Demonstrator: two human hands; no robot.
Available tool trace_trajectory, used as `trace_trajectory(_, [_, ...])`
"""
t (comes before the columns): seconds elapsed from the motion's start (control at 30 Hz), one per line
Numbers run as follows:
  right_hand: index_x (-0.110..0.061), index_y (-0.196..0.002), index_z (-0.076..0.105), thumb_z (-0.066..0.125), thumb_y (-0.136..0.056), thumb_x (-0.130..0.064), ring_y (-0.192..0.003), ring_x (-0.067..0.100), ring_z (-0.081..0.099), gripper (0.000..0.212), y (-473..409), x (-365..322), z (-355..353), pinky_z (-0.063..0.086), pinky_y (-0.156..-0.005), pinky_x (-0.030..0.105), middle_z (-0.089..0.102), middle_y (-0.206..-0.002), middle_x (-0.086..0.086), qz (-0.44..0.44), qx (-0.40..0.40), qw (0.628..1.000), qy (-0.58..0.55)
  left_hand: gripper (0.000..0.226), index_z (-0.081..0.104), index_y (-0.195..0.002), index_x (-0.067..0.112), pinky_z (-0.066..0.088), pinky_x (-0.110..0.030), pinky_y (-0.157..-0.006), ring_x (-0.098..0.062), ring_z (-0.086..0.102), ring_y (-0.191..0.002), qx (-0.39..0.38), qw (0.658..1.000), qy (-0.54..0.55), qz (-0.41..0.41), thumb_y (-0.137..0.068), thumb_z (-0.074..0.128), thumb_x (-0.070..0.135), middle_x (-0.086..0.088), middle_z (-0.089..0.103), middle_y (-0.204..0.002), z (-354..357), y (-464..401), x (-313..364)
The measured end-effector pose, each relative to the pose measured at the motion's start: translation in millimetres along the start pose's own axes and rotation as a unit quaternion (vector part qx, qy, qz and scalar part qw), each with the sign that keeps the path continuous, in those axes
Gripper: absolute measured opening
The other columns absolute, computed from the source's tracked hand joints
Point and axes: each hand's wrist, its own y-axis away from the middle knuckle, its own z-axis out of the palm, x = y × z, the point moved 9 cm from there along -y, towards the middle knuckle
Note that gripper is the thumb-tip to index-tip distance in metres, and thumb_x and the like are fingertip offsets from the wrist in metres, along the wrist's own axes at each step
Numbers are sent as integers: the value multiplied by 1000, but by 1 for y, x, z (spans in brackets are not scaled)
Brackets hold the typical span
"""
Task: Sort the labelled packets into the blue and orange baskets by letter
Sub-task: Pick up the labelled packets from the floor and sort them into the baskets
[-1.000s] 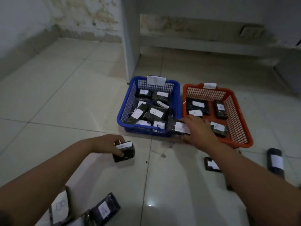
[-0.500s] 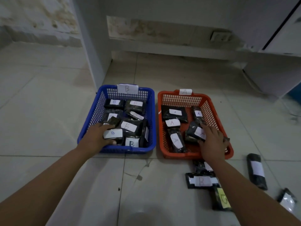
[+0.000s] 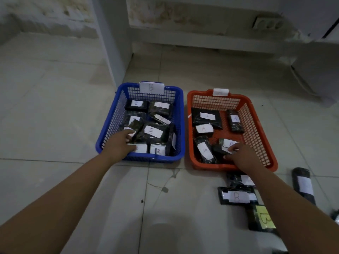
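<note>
Right hand (image 3: pixel 242 154) reaches over the near rim of the orange basket (image 3: pixel 260 125); fingertips and thumb pinch a dark packet (image 3: pixel 221 150) at its white label, low in the basket's near part. Left hand (image 3: pixel 119 143) lies inside the blue basket (image 3: pixel 110 125), fingers extended, resting on the packets at its near left; a firm hold cannot be confirmed. Orange basket: five "A" packets counted. Blue basket: packets overlap, count uncertain. Four dark packets lie on the floor tiles (image 3: pixel 55 125) just beside the right forearm, including a white "B" packet (image 3: pixel 236 196) and a yellow-labelled packet (image 3: pixel 262 219).
</note>
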Motion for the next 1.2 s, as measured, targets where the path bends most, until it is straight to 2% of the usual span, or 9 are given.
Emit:
trace_trajectory(0.07, [-20, -109, 63, 73, -74, -37, -106, 30, 54, 40, 15, -16, -15, 42, -93, 43, 61, -118, 8, -66, 105, 991, 46, 49, 53, -128, 13, 40, -22, -78, -20, 56, -97, 44, 997, 55, 31, -82, 69, 8, -6, 57, -108, -11, 10, 5])
trace_trajectory(0.13, [-16, -105, 62, 70, -76, -29, -107, 34, 50, 33, 38, -42, -21, 36, -94, 49, 59, -113, 11, -141, 185, 970, 72, 39, 56, -125, 14, 36, -15, -75, -14, 55, -91, 97, 992, 57, 63, -87, 63, 8, -1, 57, -105, -29, 25, 8])
trace_trajectory(0.27, [-14, -98, 61, 60, -77, -17, -102, 31, 49, 21, 103, -122, -10, 33, -87, 43, 57, -104, 9, -302, 216, 927, 44, 30, 60, -116, 9, 40, -24, -80, -17, 54, -90, 184, 969, -26, 166, -87, 55, 2, -6, 60, -103, -60, 78, 3])
trace_trajectory(0.43, [-18, -98, 63, 53, -73, -22, -100, 23, 49, 27, 190, -198, 58, 30, -81, 34, 58, -99, 3, -435, 101, 895, 15, 30, 63, -108, 12, 44, -30, -78, -25, 58, -88, 60, 931, -257, 252, -84, 46, 14, -7, 61, -100, -52, 144, -44])
trace_trajectory(0.57, [-18, -103, 63, 59, -72, -21, -98, 24, 53, 31, 263, -231, 123, 37, -81, 33, 60, -103, 3, -529, -38, 848, 4, 34, 67, -105, 14, 49, -31, -70, -26, 63, -85, -35, 909, -351, 223, -74, 65, -2, -8, 65, -101, -66, 194, -112])
trace_trajectory(0.67, [-17, -117, 58, 60, -77, -25, -107, 27, 51, 41, 313, -250, 173, 45, -86, 39, 56, -117, 6, -588, -176, 788, 46, 41, 64, -112, 19, 48, -32, -72, -26, 62, -93, -78, 911, -373, 157, -73, 72, 10, -7, 62, -110, -90, 230, -163])
trace_trajectory(0.9, [-19, -149, 19, 66, -79, -36, -142, 26, 12, 86, 364, -256, 252, 15, -112, 37, 17, -155, 6, -646, -292, 666, 231, 64, 53, -128, 21, 49, -32, -71, -24, 59, -95, -96, 907, -392, 121, -71, 57, -7, -7, 56, -121, -100, 295, -219])
trace_trajectory(1.1, [-13, -142, 33, 69, -78, -33, -128, 27, 34, 77, 358, -260, 263, 28, -100, 36, 40, -139, 8, -656, -270, 664, 237, 63, 38, -142, 21, 40, -33, -95, -23, 46, -122, -71, 906, -412, 70, -84, 51, 0, -5, 41, -141, -117, 284, -225])
trace_trajectory(1.2, [-13, -132, 45, 69, -75, -25, -114, 26, 43, 63, 349, -261, 258, 33, -89, 34, 49, -125, 8, -638, -274, 690, 205, 59, 37, -142, 26, 42, -36, -92, -21, 45, -123, -71, 891, -444, 56, -87, 53, 11, -2, 40, -142, -121, 274, -223])
